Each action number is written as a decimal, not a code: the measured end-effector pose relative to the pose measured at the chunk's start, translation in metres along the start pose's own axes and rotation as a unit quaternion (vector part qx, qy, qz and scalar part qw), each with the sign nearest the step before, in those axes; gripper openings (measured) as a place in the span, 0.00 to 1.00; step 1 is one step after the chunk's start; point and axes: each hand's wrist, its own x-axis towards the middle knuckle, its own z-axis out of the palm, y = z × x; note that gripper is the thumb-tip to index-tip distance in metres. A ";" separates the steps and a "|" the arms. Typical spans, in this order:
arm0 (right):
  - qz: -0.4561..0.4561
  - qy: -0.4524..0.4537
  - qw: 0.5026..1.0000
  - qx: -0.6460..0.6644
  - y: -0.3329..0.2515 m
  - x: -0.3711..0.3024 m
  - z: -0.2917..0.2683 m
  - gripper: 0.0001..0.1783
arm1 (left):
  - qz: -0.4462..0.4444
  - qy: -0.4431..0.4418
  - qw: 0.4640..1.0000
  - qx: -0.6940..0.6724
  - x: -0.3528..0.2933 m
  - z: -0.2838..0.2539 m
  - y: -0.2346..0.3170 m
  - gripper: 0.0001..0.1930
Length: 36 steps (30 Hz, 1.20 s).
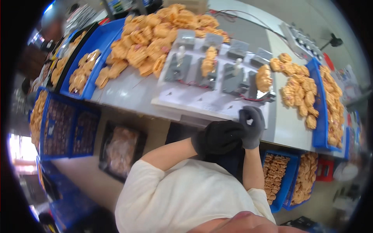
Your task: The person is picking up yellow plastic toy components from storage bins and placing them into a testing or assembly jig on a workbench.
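Note:
My left hand (219,138), in a black glove, and my right hand (251,127), in a grey glove, meet at the table's front edge. The left fingers are curled against the right hand. My right fingers bend into a ring around a small pale spot, and whether it is an object or a gap I cannot tell. Just beyond lies a white board fixture (182,101) with several grey blocks and red wires. One tan moulded piece (209,62) stands in a middle station, and another tan piece (264,79) sits at the right end.
A large heap of tan pieces (145,42) covers the table's far left, beside a blue crate (110,37). More tan pieces (299,91) lie at right, next to another blue crate (319,105). Blue bins (280,200) stand below at right, and a black tray (104,149) holds a bagged load.

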 end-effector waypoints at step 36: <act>0.017 -0.219 0.975 -0.033 -0.048 0.029 0.080 0.11 | -0.372 0.207 0.641 0.638 -0.186 -0.315 -0.149 0.42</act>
